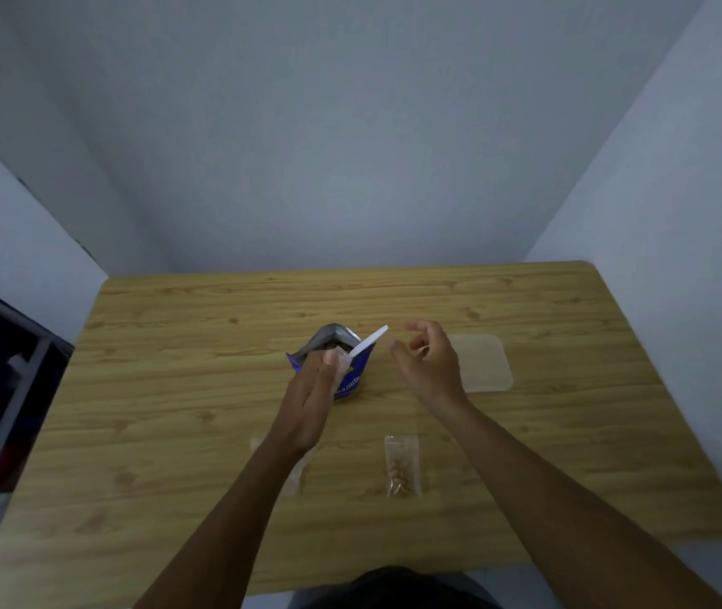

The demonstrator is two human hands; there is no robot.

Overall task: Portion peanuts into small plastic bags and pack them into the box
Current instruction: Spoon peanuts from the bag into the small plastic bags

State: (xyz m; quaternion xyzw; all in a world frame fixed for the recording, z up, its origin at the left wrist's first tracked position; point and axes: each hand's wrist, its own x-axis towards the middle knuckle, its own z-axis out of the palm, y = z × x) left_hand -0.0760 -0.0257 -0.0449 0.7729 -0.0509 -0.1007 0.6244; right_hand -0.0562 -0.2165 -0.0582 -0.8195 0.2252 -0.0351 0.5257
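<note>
Your right fingers (414, 340) are loosely curled and hold nothing; the right hand (431, 367) hovers just to the right of the white scoop (372, 340), not touching it. The thumb (330, 357) and fingers of your left hand (311, 389) pinch the near rim of the blue peanut pouch (350, 382), which stands upright near the middle of the table (175, 389) with its mouth open. Something pale and translucent shows at that thumb, but I cannot tell whether it is a small bag held against the rim. The scoop leans out of the pouch mouth, handle up and to the right, so the step in hand looks like taking the scoop for another portion. Pinch the handle high up with thumb and forefinger, clear of the foil, and bring it out level so nuts do not roll off. The pouch looks light and tall, so brace it firmly with your left grip against tipping as the scoop drags free. One filled small bag (402, 465) lies flat nearer you, right of centre. A second bag (295, 474) lies partly under your left forearm, its fill unclear. Beyond your right hand lies a clear flat container (489, 364) — box or lid, I cannot say — and no bag shows in it.
</note>
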